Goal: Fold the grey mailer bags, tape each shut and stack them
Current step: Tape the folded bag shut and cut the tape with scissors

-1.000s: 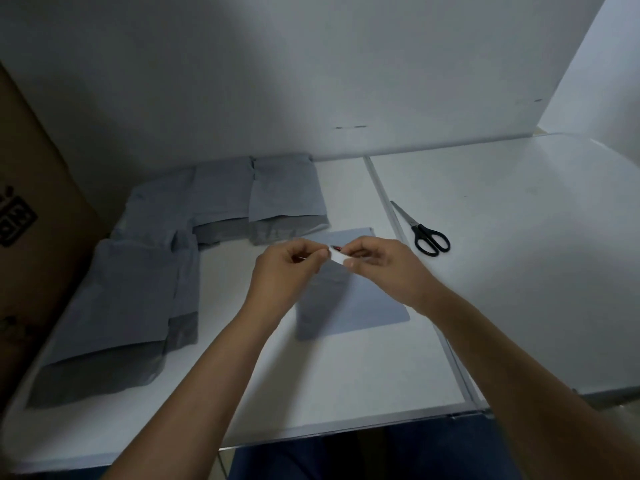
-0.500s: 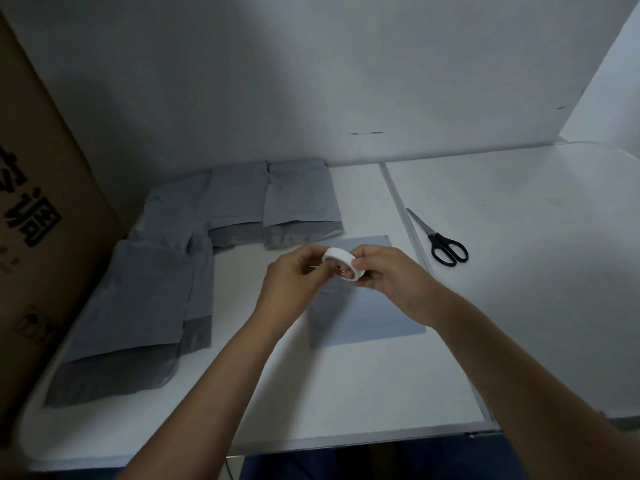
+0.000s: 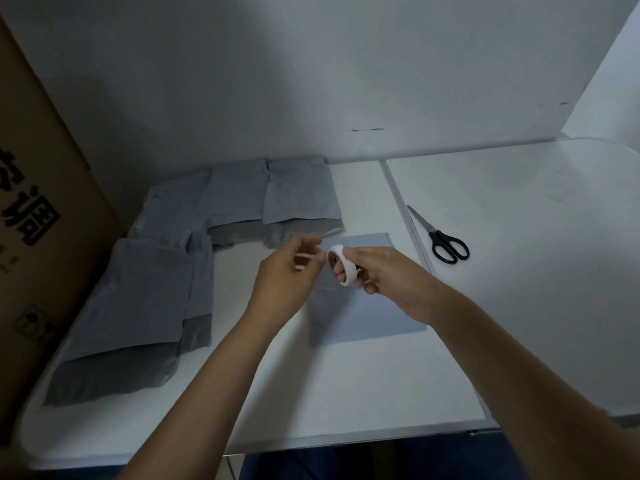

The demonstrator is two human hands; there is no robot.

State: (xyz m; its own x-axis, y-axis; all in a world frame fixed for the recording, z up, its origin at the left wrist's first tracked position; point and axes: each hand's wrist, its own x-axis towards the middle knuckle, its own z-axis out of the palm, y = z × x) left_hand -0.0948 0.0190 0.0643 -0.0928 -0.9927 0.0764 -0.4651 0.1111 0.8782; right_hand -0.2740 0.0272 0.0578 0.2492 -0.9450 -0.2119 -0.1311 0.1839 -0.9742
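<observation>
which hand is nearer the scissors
Right. The right hand, holding the tape roll, is just left of the scissors across the table seam. The left hand sits farther left, beyond the roll, pinching the tape end.

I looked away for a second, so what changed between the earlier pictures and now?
The right hand turned the tape roll so its open side faces the camera. The left hand, pinching the tape's end, drew slightly away leftward. The folded mailer beneath, the mailer bags and scissors stayed put.
</observation>
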